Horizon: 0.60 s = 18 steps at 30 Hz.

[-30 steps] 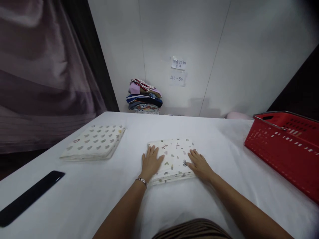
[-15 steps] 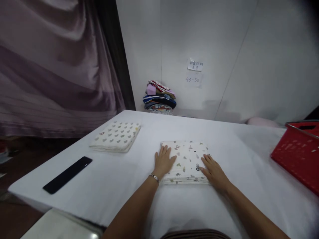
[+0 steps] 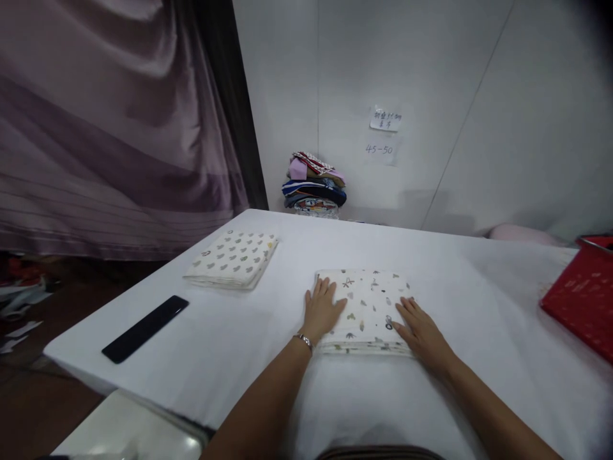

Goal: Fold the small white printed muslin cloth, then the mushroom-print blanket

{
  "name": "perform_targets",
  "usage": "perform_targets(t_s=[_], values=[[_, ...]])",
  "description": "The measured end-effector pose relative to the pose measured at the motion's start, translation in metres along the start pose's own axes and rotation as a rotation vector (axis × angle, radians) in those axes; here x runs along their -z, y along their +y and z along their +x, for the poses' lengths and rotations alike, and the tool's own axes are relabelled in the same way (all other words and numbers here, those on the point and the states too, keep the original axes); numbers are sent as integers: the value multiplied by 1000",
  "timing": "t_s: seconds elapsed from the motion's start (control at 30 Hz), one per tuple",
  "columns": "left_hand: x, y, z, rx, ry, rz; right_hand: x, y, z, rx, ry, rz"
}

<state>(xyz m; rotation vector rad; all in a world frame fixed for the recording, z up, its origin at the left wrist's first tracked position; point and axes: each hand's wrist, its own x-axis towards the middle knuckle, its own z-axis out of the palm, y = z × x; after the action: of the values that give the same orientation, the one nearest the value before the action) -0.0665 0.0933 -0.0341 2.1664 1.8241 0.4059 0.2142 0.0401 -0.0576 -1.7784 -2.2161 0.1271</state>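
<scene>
A folded white cloth (image 3: 366, 306) with small leaf and starfish prints lies flat in front of me. My left hand (image 3: 323, 313) rests on its left side, fingers spread. On the right side of the cloth lies my right hand (image 3: 424, 332), also flat with the fingers stretched out. Neither hand grips anything. Farther left on the white table (image 3: 230, 358) is a second folded cloth (image 3: 234, 259), patterned with rows of grey shapes; no hand touches it.
A long black flat object (image 3: 145, 329) lies near the table's left edge. At the right edge stands a red plastic basket (image 3: 582, 294). A pile of folded fabrics (image 3: 313, 185) is behind the table, by the wall with paper signs (image 3: 383, 134). A purple curtain (image 3: 105, 128) hangs left.
My view has turned left, so everything shifts right in the picture and more floor shows at left. Both hands stay on the printed cloth, which keeps its place on the table.
</scene>
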Motion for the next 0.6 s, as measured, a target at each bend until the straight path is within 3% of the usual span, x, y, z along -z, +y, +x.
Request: perform_targets(t_s=[0.4, 0.6], values=[[-2, -1, 1, -9, 7, 12, 0, -1, 0, 10, -3, -15], [-1, -1, 1, -14, 1, 6, 15, -11, 8, -35, -118, -104]])
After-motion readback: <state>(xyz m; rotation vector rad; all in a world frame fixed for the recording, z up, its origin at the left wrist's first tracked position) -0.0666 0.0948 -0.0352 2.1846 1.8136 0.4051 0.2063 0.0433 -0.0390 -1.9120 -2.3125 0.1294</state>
